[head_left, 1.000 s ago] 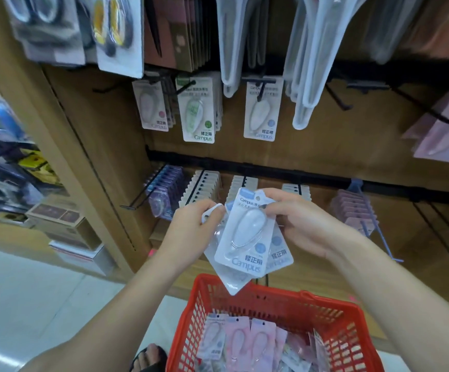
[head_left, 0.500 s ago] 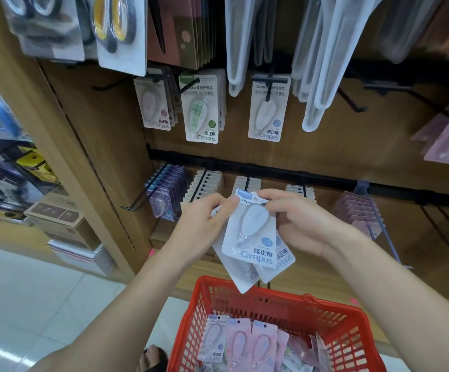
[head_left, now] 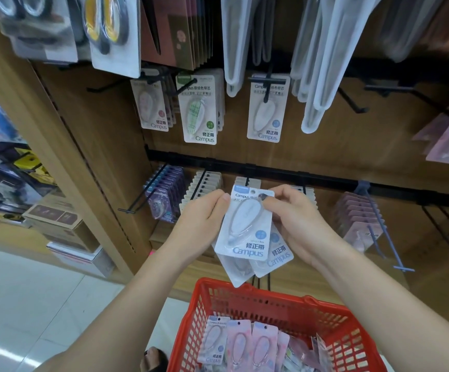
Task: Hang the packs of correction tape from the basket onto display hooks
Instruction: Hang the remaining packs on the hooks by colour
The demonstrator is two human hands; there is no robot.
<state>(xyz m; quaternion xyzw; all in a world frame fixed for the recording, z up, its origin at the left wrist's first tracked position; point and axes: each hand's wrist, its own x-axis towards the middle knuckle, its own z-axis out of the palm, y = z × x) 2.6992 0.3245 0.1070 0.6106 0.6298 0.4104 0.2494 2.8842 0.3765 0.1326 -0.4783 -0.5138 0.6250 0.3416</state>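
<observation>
While both hands hold a small fan of blue correction tape packs (head_left: 244, 226) above the red basket (head_left: 247, 296), step in hand looks like sorting and squaring the stack before hanging. Left hand (head_left: 199, 224) pinching the front pack's left edge near the top, thumb on the face; right hand (head_left: 295, 224) curled round the right side, fingertips at the top corner, more packs splayed out behind and below. Nothing on a hook from this bunch yet. Likely target: the hook (head_left: 267, 88) carrying the matching blue-dot pack (head_left: 267, 111), up and slightly right of the hands. Next move probably calls for lining up the punched holes, lifting, then threading over the hook tip and sliding back. Room: open air between hands and that hook, but long white packets (head_left: 314, 76) hang just beside it on both sides, and the green plaid pack (head_left: 200, 114) is near on the left. Lower row of full hooks (head_left: 201, 183) sits right behind the hands, their tips pointing outward. More pink and blue packs (head_left: 242, 342) waiting in the basket.
</observation>
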